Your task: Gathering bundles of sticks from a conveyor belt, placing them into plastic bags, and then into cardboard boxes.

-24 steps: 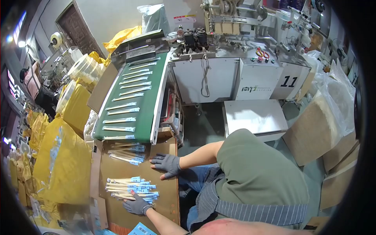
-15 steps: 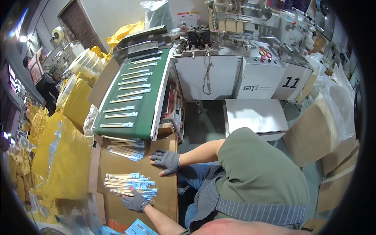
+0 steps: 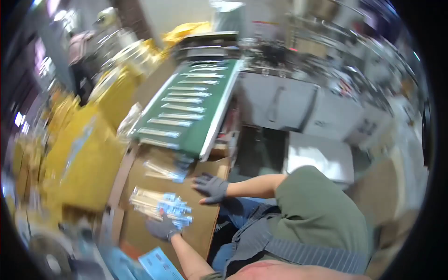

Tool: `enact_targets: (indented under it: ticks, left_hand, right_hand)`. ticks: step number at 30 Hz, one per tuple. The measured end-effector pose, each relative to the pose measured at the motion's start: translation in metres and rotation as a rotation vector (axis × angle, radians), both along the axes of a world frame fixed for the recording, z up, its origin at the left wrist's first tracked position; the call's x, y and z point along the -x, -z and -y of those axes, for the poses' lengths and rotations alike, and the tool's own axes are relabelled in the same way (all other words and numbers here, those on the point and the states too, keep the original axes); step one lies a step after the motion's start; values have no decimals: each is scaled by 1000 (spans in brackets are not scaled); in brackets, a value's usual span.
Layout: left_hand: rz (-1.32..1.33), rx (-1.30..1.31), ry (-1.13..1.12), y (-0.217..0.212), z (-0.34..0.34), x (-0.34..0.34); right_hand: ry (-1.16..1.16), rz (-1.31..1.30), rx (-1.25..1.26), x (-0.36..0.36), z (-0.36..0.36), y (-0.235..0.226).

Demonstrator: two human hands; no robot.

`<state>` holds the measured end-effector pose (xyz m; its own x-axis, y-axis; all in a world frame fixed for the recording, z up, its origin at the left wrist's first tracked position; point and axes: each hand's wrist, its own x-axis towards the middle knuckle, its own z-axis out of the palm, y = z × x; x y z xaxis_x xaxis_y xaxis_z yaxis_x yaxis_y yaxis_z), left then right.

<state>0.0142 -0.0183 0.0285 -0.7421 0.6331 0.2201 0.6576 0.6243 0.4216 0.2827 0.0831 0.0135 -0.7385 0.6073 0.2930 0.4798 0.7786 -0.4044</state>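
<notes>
My left hand (image 3: 162, 228), in a grey glove with bare fingertips, lies at the near edge of a pile of clear-wrapped chopsticks (image 3: 158, 204) with blue ends. Its thumb touches the pile; its fingers look stretched out, though blurred. Farther off, my right hand (image 3: 211, 188), gloved alike, rests flat on the brown cardboard surface (image 3: 200, 224) with fingers apart and nothing in it. A smaller, smeared group of wrapped chopsticks (image 3: 164, 171) lies beyond, beside the right fingertips and below the belt's end.
Single wrapped chopsticks lie spaced across a green conveyor belt (image 3: 196, 135) that ends above the cardboard. Large yellow bags (image 3: 84, 158) stand on the left. Blue packaging (image 3: 159, 265) sits at the near edge. A white machine housing (image 3: 275, 100) and a white low platform (image 3: 322, 156) are beyond.
My head view has turned, so the scene shifts right and blurs. The pile by my left hand looks more tightly gathered. Both hands keep nearly the same places on the cardboard.
</notes>
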Motion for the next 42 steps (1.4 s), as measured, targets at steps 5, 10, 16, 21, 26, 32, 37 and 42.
enact_targets:
  ticks: [5,10,16,21,26,32,37,42]
  left_hand:
    - [-156,-117,40,18,-17,2]
    - [-195,-201,22,26,-14,7]
    - [-176,-195,17,23,-11,1]
    - [-167,-190,24,19,-12,-1]
    - [-159,-161,16,16,-13,0]
    - [-175,-170,22,20,-13,0]
    - [-193,-172,32,20,-10,0]
    - [-188,-165,34,17,-9,0]
  right_hand:
    - [68,25,-24,-8,3,-21]
    - [0,-13,-82,-2,-1,-25]
    - [-20,-19,-112,-4,-3,-25]
    - [8,-14,-97,-5,-1,-28]
    - [19,-2,-93,-4,0,-30]
    - [15,-32,-93,-5,0,-32]
    - [21,-52,-89,-5,3,-30]
    - [26,-88,-67,-6,4,-36]
